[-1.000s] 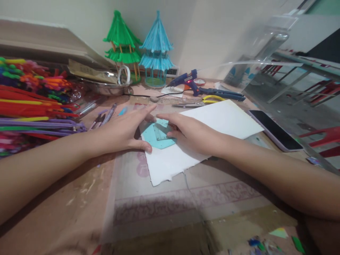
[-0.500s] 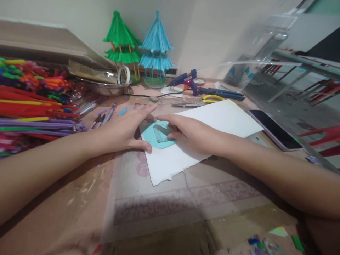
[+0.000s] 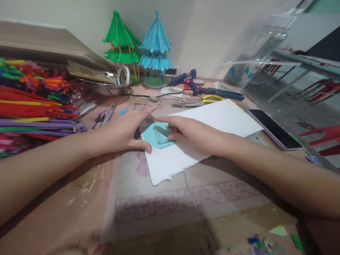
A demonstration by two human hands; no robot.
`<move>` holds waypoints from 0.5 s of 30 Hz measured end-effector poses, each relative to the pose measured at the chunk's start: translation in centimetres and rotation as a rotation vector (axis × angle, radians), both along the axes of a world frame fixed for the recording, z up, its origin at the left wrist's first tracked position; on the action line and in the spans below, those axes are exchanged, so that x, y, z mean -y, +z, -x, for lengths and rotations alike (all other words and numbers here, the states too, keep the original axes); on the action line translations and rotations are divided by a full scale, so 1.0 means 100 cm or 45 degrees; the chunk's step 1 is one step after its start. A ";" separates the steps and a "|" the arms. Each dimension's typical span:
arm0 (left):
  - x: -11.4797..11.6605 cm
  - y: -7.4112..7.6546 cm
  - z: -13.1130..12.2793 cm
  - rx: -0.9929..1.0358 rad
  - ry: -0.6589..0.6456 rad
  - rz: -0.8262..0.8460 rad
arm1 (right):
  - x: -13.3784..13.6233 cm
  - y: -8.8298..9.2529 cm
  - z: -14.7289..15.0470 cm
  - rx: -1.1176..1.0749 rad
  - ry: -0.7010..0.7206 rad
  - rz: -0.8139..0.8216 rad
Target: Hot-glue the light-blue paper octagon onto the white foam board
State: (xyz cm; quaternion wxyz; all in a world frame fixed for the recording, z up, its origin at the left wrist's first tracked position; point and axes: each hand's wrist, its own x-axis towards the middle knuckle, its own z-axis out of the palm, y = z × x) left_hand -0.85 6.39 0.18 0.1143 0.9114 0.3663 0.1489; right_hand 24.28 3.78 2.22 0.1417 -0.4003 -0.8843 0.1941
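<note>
A teal piece with angled corners, seemingly a hexagon (image 3: 151, 134), lies flat on a sheet of white board (image 3: 170, 159). It has small dark dots along its border and a see-through four-sided area in its middle. My left hand (image 3: 124, 129) is at its left side, fingers spread; the thumb rests at the board's left edge, and the fingertips reach its far side. From the right, my right hand (image 3: 195, 134) grips the piece with curled fingers, its forefinger stretched along the far edge. Part of the piece is hidden under this hand.
Behind stand a green pipe-cleaner pavilion (image 3: 122, 39) and a blue one (image 3: 156, 39). A glue gun (image 3: 186, 79), yellow-handled pliers (image 3: 211, 98) and a phone (image 3: 273, 129) lie beyond and right. Bundles of pipe cleaners (image 3: 34, 102) fill the left; scraps (image 3: 262, 244) lie at the front right.
Both hands stay nearly where they were. The teal piece and the white board have hardly moved; the view has shifted very slightly.
</note>
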 end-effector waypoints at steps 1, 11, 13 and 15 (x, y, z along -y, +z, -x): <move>0.000 0.000 0.000 -0.001 -0.009 0.002 | 0.000 -0.001 -0.001 -0.006 0.009 -0.008; -0.001 -0.001 0.001 0.001 -0.045 0.003 | 0.001 -0.001 -0.003 -0.015 0.024 -0.007; -0.001 -0.001 0.002 0.010 -0.051 -0.007 | 0.002 0.000 -0.001 -0.002 0.008 0.008; -0.002 -0.003 0.002 0.020 -0.052 -0.026 | 0.003 0.001 0.000 0.012 -0.003 0.015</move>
